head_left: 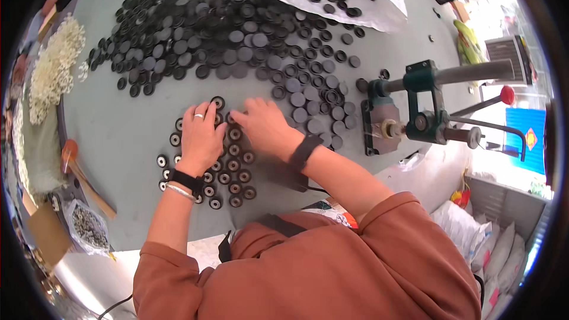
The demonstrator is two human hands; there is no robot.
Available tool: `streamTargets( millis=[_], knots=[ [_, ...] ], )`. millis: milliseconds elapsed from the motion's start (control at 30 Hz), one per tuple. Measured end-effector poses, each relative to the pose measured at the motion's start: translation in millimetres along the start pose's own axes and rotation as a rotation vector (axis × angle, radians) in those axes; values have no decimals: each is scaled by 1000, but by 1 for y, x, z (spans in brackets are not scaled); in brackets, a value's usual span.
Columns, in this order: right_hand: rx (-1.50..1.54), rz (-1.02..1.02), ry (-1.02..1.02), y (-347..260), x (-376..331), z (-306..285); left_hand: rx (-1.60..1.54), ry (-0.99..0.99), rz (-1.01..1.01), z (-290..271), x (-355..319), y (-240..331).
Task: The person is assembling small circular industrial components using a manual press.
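Observation:
Small round black parts with metallic centres [232, 163] lie grouped on the grey-green tabletop [118, 160]. My left hand [201, 136] rests over the group's left side, its fingers stretched forward and bent slightly down among the parts. A ring is on one finger. To its right, my right hand [267, 123] has its thumb reaching left against a black part [230, 117] at the group's upper edge. The other fingers bend forward, apart from the thumb, and I see nothing gripped. Some parts are hidden beneath my hands.
A large pile of black caps [189, 29] spreads ahead, partly under a white sack [379, 6]. A green hand press [424, 106] stands at right. At left are a mallet [83, 172], a bag of small metal pieces [88, 225] and pale rings [56, 71].

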State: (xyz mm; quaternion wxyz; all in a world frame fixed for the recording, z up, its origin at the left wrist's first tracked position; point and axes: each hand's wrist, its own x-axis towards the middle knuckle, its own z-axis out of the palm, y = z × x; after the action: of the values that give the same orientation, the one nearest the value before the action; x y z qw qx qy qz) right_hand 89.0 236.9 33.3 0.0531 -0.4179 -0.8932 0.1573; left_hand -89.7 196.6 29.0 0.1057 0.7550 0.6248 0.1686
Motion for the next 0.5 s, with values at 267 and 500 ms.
streamTargets(
  millis=[267,500],
  knots=[
    [219,564,512,122,-51,-71,-45,-52,-8,2,58,43],
    [194,656,160,184,-48,-93,-124,-309,94,32,108,74]
  ],
)
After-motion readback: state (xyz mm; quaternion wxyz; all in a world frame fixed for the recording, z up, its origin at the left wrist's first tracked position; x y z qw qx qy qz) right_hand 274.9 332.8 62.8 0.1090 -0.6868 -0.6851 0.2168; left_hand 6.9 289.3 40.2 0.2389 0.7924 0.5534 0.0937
